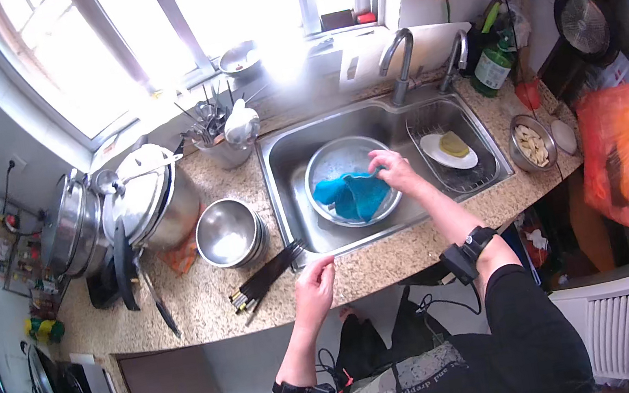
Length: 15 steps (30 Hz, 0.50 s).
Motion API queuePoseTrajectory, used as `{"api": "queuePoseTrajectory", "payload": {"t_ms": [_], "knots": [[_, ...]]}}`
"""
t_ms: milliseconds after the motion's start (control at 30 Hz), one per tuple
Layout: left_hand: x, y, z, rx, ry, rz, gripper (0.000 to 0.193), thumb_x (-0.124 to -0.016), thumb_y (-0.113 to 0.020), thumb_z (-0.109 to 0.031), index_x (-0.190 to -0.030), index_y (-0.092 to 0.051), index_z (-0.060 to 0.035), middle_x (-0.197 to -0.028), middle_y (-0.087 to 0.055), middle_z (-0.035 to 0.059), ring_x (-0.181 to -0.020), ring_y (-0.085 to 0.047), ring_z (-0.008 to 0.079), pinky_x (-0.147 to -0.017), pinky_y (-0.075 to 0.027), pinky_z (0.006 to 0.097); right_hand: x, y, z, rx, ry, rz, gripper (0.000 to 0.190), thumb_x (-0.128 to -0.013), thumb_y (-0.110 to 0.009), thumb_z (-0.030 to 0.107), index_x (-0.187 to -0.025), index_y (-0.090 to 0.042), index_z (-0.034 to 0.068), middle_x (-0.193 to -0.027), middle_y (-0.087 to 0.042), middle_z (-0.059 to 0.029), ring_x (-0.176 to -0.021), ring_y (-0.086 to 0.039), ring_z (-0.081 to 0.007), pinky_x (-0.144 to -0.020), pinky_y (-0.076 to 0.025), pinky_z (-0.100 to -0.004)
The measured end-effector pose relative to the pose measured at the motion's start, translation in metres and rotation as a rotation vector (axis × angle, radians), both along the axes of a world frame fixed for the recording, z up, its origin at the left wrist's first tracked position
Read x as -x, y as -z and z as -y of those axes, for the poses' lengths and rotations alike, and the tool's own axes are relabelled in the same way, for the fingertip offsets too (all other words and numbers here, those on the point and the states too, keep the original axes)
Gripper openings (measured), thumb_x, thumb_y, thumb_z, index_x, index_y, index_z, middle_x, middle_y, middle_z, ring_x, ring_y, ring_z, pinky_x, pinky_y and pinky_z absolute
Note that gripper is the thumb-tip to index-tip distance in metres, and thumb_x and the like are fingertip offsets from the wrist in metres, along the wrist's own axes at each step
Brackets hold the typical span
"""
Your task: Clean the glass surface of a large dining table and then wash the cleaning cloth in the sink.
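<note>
My right hand (391, 169) pinches the upper right corner of a blue cloth (354, 195), which lies bunched in a round metal basin (321, 158) in the steel sink (300, 223). My left hand (315, 286) hovers by the counter's front edge, fingers curled together, with nothing visible in it. Left of it, a bundle of dark chopsticks (271, 274) lies on the granite counter (195, 302), its far end at the sink's rim. A stack of metal bowls (228, 233) stands behind the chopsticks. In the small right basin, a white plate (436, 154) with a yellow-green sponge (454, 145) rests in a wire basket (472, 180).
Two faucets (400, 68) rise behind the sink. A metal bowl of pale pieces (531, 145) and a green bottle (492, 69) stand at right. Pots (169, 213) and a utensil holder (228, 151) stand at left. A white plastic chair (619, 327) is behind on the right.
</note>
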<state>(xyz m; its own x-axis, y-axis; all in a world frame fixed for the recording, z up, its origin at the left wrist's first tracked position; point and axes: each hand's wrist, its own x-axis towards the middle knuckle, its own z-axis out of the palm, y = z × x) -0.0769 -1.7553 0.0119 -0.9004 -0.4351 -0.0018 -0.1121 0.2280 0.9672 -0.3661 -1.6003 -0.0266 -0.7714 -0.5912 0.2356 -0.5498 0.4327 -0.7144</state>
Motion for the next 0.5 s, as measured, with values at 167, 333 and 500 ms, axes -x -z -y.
{"api": "queuePoseTrajectory", "payload": {"t_ms": [167,333,500], "knots": [[0.05,0.018,0.031,-0.082,0.053,0.064,0.02,-0.085,-0.053,-0.01,-0.101,-0.06,0.0007,-0.085,-0.062,0.0062,-0.075,-0.058,0.0099,-0.066,-0.046,0.0234,0.043,0.048,-0.008,-0.482,0.17,0.16,0.037,-0.065,-0.054,0.0,-0.097,-0.064,0.018,-0.109,-0.057,-0.0086,-0.106,-0.052,-0.0261,-0.089,-0.042,-0.0367],[0.083,0.035,0.039,-0.658,-0.067,0.183,0.023,-0.087,-0.051,-0.011,-0.106,-0.057,0.0004,-0.094,-0.06,0.0077,-0.08,-0.059,0.013,-0.066,-0.049,0.025,0.09,0.11,-0.004,-0.321,0.094,0.336,0.041,-0.065,-0.056,0.002,-0.105,-0.061,0.008,-0.089,-0.063,-0.0108,-0.088,-0.059,-0.0173,-0.079,-0.046,-0.03],[0.111,0.059,0.037,-0.882,-0.186,0.303,0.025,-0.09,-0.047,-0.013,-0.111,-0.049,0.0015,-0.101,-0.056,0.0105,-0.085,-0.059,0.0197,-0.071,-0.052,0.0319,0.097,0.18,0.02,-0.295,0.297,0.467,0.047,-0.072,-0.062,0.023,-0.118,-0.051,0.015,-0.115,-0.052,-0.0161,-0.107,-0.05,-0.0308,-0.089,-0.041,-0.0411]]}}
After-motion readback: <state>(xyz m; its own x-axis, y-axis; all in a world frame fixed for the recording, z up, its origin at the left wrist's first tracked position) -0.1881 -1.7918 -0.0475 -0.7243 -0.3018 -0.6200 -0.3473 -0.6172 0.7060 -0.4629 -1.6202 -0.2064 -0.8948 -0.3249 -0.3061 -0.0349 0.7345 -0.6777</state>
